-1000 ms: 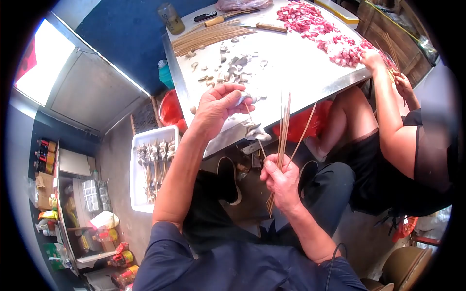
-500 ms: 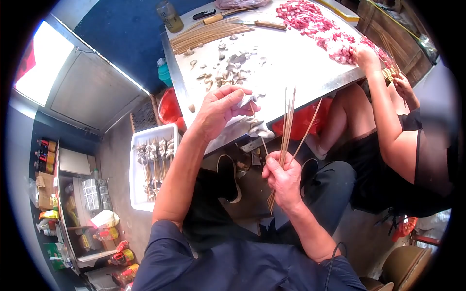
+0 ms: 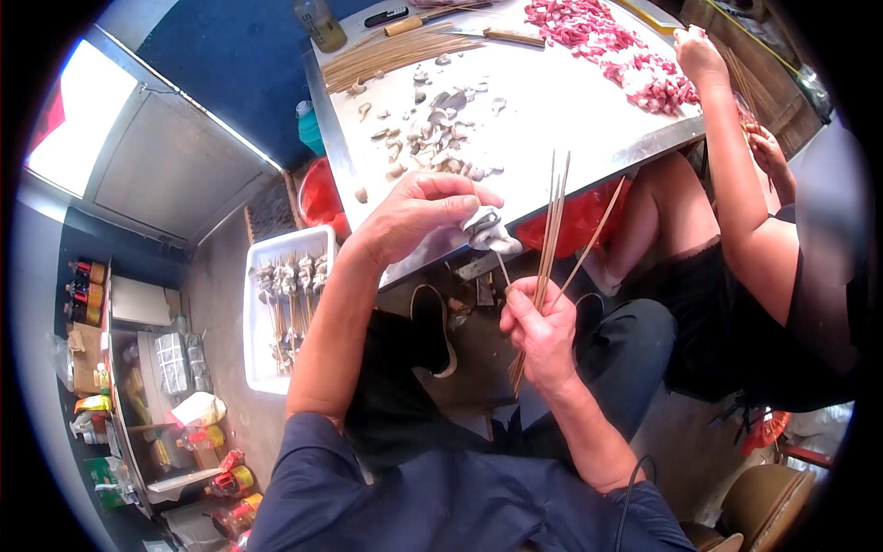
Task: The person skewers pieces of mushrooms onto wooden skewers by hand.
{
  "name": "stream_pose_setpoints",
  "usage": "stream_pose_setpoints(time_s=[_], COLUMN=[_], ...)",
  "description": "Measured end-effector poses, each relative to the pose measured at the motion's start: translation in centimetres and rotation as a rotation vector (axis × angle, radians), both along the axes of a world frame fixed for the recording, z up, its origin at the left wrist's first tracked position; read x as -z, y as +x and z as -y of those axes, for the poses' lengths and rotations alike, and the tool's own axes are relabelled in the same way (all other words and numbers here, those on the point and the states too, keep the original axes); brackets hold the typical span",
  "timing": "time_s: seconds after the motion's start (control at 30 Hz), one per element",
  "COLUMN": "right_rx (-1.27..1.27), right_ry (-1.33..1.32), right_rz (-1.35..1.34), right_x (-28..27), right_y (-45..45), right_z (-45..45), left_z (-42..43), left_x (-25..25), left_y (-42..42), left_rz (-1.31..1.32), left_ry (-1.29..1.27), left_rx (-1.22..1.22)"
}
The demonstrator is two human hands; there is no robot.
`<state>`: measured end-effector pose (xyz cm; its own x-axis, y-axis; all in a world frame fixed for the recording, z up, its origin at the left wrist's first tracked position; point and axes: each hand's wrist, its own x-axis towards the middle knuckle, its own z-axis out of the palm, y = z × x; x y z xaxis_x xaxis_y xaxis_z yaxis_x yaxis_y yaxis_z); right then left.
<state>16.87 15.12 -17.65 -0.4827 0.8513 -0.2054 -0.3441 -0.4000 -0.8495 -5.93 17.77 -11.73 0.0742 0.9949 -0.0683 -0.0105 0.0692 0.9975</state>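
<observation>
My right hand (image 3: pixel 543 336) is closed around a bundle of thin bamboo skewers (image 3: pixel 552 221), their points upward. One skewer leans apart from the bundle, toward the left, and carries folded grey-white meat pieces (image 3: pixel 489 230) at its upper end. My left hand (image 3: pixel 418 216) is closed at those pieces, thumb and fingers pinching the top one above the table's near edge. The skewer's tip is hidden by the fingers and meat. Loose grey-white pieces (image 3: pixel 437 138) lie scattered on the white tabletop (image 3: pixel 561 120) beyond my left hand.
Filled skewers (image 3: pixel 296 285) lie in a white tray (image 3: pixel 253 368) on the left. Loose skewers (image 3: pixel 395 60), a knife (image 3: pixel 515 37) and a jar (image 3: pixel 321 26) are at the table's far side. A co-worker's hand (image 3: pixel 701 55) is near the red meat (image 3: pixel 612 51).
My left hand has brought the upper piece down the skewer against the lower one. The co-worker's hand has moved up and away from the red meat.
</observation>
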Motion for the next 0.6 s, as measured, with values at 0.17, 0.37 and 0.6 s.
stream_pose_setpoints(time_s=[0.17, 0.37, 0.6], right_rx=[0.028, 0.078, 0.113], right_ry=[0.028, 0.046, 0.099], right_rz=[0.015, 0.048, 0.107], right_x=[0.1, 0.6, 0.5], right_y=[0.0, 0.1, -0.7], right_z=[-0.1, 0.0, -0.4], left_z=[0.6, 0.5, 0.4], left_x=[-0.2, 0.5, 1.0], left_y=[2.2, 3.7, 2.4], left_rz=[0.17, 0.119, 0.08], left_ry=[-0.086, -0.001, 0.001], left_rx=[-0.075, -0.121, -0.181])
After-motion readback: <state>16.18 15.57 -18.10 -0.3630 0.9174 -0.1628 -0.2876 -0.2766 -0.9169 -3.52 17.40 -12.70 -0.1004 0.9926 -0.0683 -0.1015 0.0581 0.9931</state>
